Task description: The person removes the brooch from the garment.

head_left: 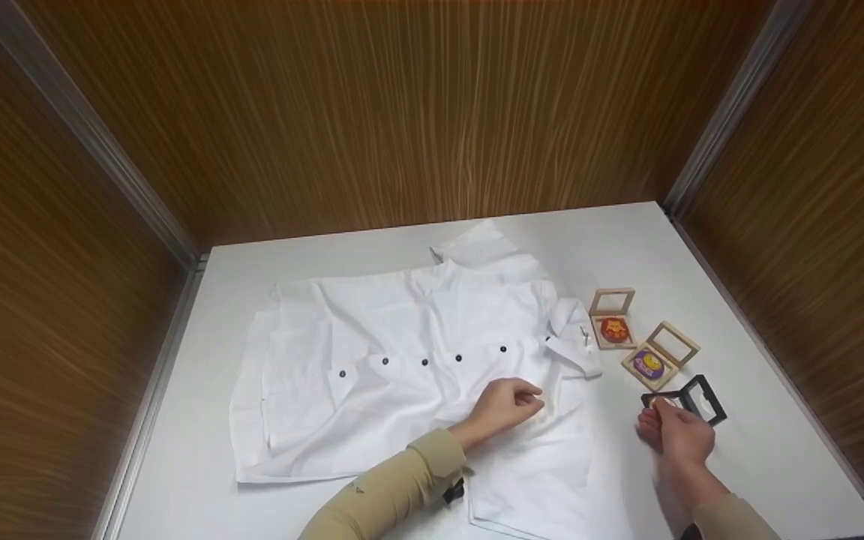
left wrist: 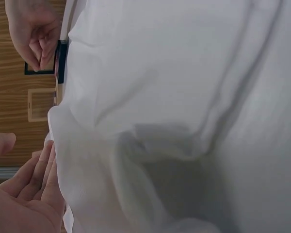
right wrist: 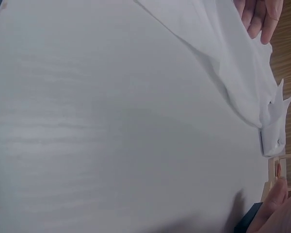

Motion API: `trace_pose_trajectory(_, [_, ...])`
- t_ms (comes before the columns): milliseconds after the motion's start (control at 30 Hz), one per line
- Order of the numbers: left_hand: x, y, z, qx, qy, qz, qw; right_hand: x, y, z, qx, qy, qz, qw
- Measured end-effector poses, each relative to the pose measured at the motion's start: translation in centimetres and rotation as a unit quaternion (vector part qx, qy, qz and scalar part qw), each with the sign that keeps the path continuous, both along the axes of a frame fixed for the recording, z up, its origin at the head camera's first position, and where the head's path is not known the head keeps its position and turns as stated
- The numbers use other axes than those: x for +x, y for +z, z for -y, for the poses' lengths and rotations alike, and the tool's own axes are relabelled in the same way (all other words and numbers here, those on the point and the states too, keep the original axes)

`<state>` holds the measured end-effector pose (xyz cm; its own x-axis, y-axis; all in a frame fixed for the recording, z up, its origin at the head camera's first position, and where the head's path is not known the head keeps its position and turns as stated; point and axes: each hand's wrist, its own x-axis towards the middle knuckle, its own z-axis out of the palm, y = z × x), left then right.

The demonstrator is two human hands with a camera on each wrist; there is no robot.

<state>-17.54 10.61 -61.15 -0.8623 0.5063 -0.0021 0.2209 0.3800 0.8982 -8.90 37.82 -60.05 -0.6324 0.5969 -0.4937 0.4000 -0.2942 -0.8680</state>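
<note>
A white short-sleeved shirt with dark buttons lies spread on the white table. My left hand is over the shirt's near side; in the left wrist view its thumb stands apart from the loosely bent fingers, with nothing between them. At the right, my right hand reaches into an open black case, and its fingertips pinch a small round badge, mostly hidden by them. Beyond it stand two open wooden cases, one with a purple and yellow badge, the other with a red badge.
The white table is walled by wood-grain panels at the back and both sides. Beside the cases lies the shirt's collar. A small black object shows by the left sleeve cuff.
</note>
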Motion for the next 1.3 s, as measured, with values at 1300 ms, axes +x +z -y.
trace_pose_trajectory(1300, [-0.4, -0.1, 3.6, 0.002, 0.048, 0.008, 0.9988, -4.9, 1.9, 3.5, 0.013, 0.203, -0.038, 0.9783])
